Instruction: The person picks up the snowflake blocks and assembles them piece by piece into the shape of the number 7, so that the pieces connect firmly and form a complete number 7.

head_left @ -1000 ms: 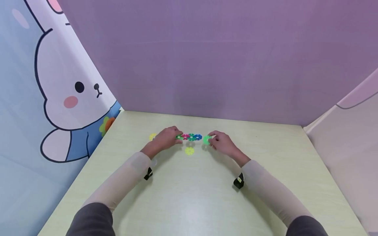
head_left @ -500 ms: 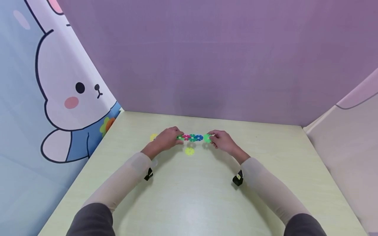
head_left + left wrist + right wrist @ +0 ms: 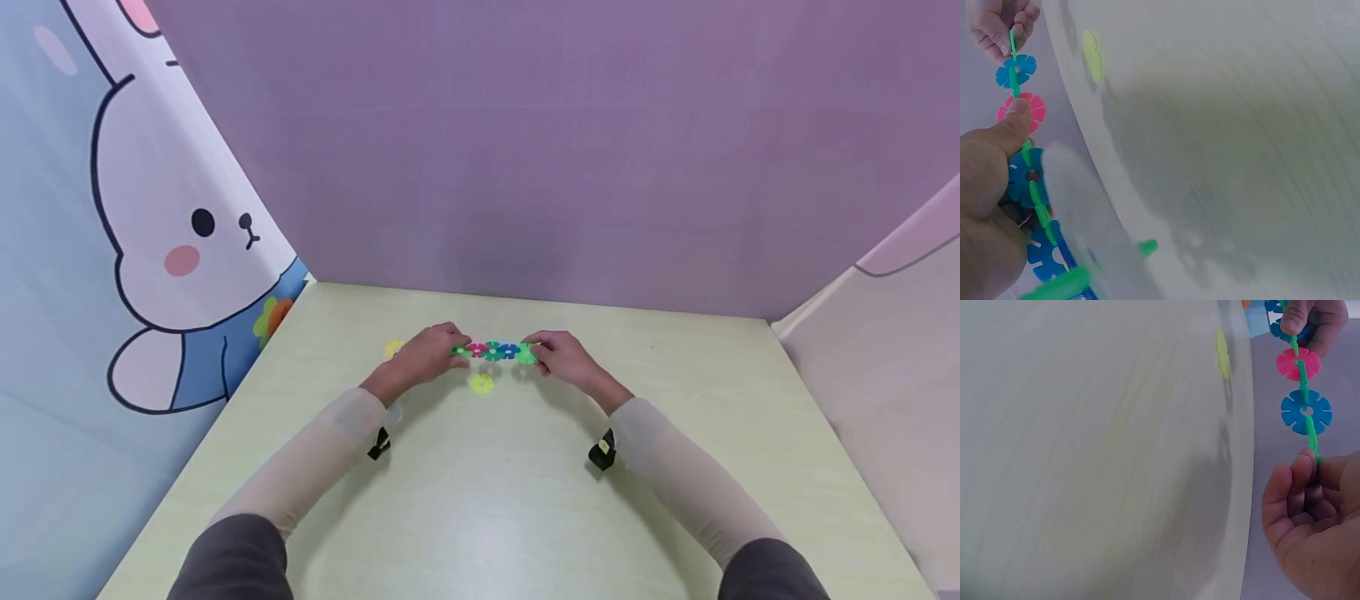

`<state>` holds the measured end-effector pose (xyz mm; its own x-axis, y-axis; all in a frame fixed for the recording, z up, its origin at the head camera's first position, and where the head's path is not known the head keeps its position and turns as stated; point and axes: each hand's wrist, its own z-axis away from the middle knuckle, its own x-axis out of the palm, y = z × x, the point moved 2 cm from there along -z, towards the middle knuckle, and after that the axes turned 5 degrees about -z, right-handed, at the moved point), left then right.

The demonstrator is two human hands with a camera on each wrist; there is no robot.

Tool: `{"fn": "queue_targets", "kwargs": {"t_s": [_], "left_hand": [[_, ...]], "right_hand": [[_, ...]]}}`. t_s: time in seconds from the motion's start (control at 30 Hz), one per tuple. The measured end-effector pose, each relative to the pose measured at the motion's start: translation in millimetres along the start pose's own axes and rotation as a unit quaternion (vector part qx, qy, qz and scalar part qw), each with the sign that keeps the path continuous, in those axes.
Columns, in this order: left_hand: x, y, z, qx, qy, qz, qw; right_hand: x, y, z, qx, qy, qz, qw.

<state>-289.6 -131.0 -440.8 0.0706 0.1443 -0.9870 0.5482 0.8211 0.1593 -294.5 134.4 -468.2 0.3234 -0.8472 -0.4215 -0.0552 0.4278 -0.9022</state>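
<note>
My left hand [image 3: 426,354] grips a chain of slotted plastic flower discs, thumb across one side. Between the hands run a pink disc [image 3: 1286,365], a green disc [image 3: 492,351] and a blue disc [image 3: 1293,417]. Right thumb and fingers of my right hand [image 3: 566,360] pinch a light green disc [image 3: 526,353], whose edge meets the blue disc at the chain's right end. More blue discs [image 3: 1021,181] and green ones continue past the left palm, partly hidden by it. The chain is held above the table.
A loose yellow disc [image 3: 482,383] lies on the pale table [image 3: 480,500] just in front of the chain. Another yellow piece [image 3: 393,347] shows behind the left wrist. A purple curtain [image 3: 525,167] hangs behind the table, with a rabbit-print cloth [image 3: 150,275] at left.
The light green disc in my right hand has moved left, closing its gap to the blue disc. My left hand and the chain have shifted slightly right.
</note>
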Motion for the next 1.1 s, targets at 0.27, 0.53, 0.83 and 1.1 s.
{"fn": "queue_targets", "kwargs": {"t_s": [0.27,0.53,0.83,1.1], "left_hand": [[-0.6,1.5,1.4,0.003,0.002,0.002,1.0000],[-4.0,3.2,2.9,0.022,0.018,0.006,0.9996],[-5.6,-0.8,5.4,0.010,0.011,-0.016,0.9998],[-9.9,4.5,3.4,0.000,0.014,-0.038,0.9992]], "right_hand": [[2,-1,0.6,0.008,0.014,-0.035,0.9992],[8,-3,1.7,0.027,0.019,-0.048,0.9983],[10,-7,-0.7,0.041,0.016,-0.089,0.9950],[9,-7,0.0,0.063,0.000,-0.150,0.9868]]}}
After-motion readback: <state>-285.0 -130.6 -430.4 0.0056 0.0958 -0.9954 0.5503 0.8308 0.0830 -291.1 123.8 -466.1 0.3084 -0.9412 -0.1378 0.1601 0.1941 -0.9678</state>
